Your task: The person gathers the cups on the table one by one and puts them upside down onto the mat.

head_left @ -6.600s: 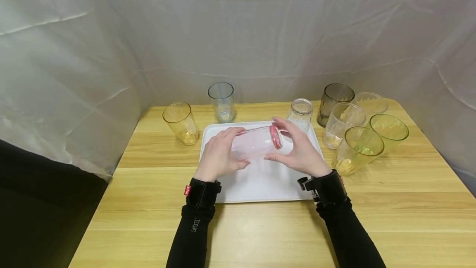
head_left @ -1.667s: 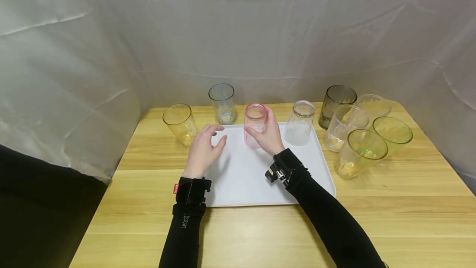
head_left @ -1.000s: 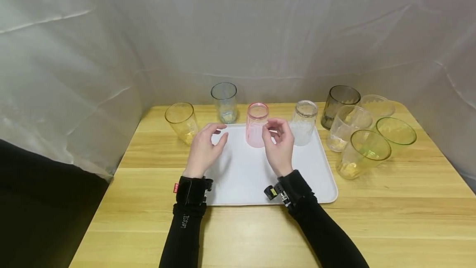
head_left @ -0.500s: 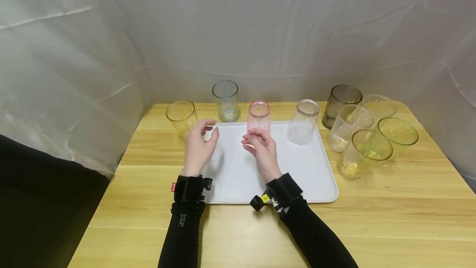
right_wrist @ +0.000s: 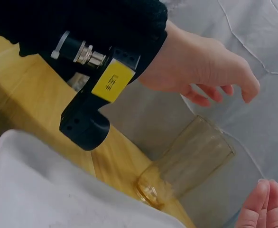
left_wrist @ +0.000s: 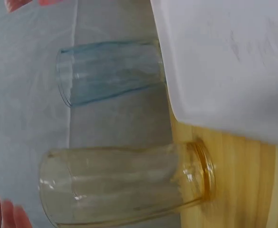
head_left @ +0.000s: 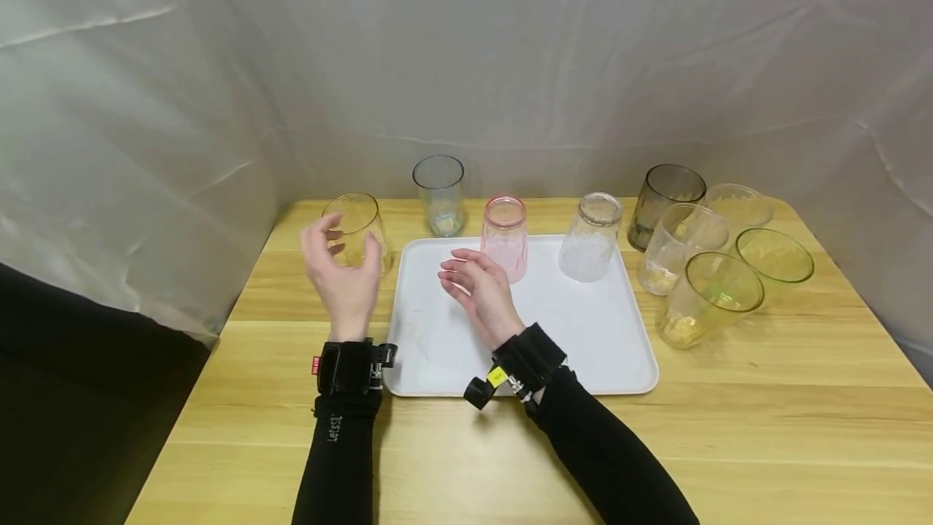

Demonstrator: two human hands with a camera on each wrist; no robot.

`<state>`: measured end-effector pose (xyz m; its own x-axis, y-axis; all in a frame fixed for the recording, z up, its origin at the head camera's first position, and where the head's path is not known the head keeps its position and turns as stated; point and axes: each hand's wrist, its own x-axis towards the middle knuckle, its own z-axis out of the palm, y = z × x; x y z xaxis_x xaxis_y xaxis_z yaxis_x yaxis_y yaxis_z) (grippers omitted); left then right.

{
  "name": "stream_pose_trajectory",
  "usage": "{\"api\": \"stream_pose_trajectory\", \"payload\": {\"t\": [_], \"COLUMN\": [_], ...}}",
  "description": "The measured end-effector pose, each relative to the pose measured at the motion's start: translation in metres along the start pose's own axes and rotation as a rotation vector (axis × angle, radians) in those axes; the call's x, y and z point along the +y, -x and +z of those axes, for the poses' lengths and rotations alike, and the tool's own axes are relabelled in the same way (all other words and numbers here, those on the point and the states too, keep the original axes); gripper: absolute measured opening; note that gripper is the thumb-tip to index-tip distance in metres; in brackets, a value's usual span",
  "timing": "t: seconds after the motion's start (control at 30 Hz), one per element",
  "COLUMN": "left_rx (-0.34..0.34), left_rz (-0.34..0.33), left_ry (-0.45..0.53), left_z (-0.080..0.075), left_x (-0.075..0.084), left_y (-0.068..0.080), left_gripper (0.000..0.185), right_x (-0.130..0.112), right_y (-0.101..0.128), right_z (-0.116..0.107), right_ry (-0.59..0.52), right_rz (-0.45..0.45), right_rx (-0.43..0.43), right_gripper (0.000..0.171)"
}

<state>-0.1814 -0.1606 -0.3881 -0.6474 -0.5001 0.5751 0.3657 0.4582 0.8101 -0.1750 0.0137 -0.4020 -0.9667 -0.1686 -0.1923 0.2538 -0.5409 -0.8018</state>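
Observation:
My left hand (head_left: pixel 341 278) is raised in front of the amber glass (head_left: pixel 357 211), fingers and thumb spread apart with nothing between them. In the left wrist view the amber glass (left_wrist: pixel 125 183) stands upright on the wood, mouth up, and the fingertips (left_wrist: pixel 6 213) show at the edge. Over the white tray (head_left: pixel 445 347) hovers my right hand (head_left: pixel 477 294), its fingers loosely bent and holding nothing. Behind it a pink glass (head_left: pixel 505 237) stands upside down on the tray, partly hidden by that hand. A clear glass (head_left: pixel 592 241) is upside down farther right on the tray.
A bluish glass (head_left: pixel 440 197) stands mouth up behind the tray. At the right are a dark grey glass (head_left: pixel 665 201), a pale yellow glass (head_left: pixel 685 322), a green glass (head_left: pixel 773 258) and clear ones, close together. Curtain cloth (head_left: pixel 510 87) rises behind the table (head_left: pixel 765 444).
The pink glass went from both hands to upside down on the tray, and the right hand let go. Since then, the left hand has moved left to the amber glass; the right has shifted left.

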Motion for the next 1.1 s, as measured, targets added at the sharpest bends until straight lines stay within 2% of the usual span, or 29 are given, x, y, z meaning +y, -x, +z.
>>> {"api": "stream_pose_trajectory", "payload": {"t": [0.07,0.17,0.4,0.57,0.7,0.8,0.93,1.1], "left_rx": [0.013,-0.008,-0.192,-0.278,-0.327,-0.325,-0.283,-0.238], "left_rz": [-0.016,-0.065,-0.275,-0.4,-0.492,-0.528,-0.571,-0.609], "left_ry": [-0.012,-0.035,-0.059,-0.063,-0.018,0.045,0.141,0.205], "left_z": [-0.003,-0.009,-0.015,-0.016,-0.011,-0.006,0.001,0.009], "left_x": [-0.004,-0.01,-0.024,-0.031,-0.035,-0.039,-0.044,-0.053], "left_y": [-0.003,-0.008,-0.018,-0.026,-0.033,-0.035,-0.036,-0.036], "left_gripper": [0.055,0.072,0.105,0.118,0.123,0.122,0.12,0.118], "right_x": [0.0,0.001,0.003,0.007,0.01,0.012,0.012,0.01], "right_y": [-0.002,-0.006,-0.018,-0.024,-0.024,-0.023,-0.023,-0.022], "right_z": [0.003,0.007,0.015,0.022,0.022,0.019,0.018,0.018], "right_ry": [-0.013,-0.036,-0.11,-0.119,-0.106,-0.091,-0.079,-0.076], "right_rz": [0.018,0.048,0.103,0.128,0.138,0.144,0.139,0.122], "right_rx": [0.002,0.001,0.026,0.033,0.037,0.036,0.036,0.043], "right_gripper": [0.026,0.026,0.024,0.025,0.03,0.03,0.026,0.026]}}
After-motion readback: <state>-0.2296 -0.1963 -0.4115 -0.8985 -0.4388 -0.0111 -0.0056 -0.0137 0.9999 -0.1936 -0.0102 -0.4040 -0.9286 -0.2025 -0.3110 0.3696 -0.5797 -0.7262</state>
